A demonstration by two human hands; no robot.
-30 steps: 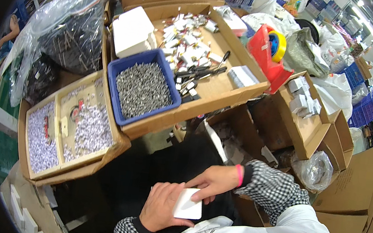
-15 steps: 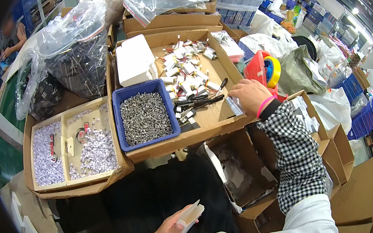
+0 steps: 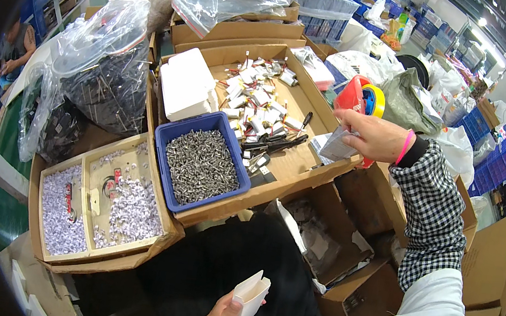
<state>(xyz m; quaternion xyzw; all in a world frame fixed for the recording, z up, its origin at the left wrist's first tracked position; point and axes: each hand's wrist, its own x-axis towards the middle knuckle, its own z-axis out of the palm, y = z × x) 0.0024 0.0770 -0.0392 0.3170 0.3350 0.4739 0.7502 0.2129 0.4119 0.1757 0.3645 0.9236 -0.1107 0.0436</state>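
One white box sits gripped in the left hand, fingers of the right hand pinching a grey piece!

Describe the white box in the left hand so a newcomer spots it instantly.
Find the shallow cardboard tray, then drop below its near edge to the dark cloth. There the left hand grips a small white box, open end up. Unlike the white stack in the tray, it is a single piece, held.
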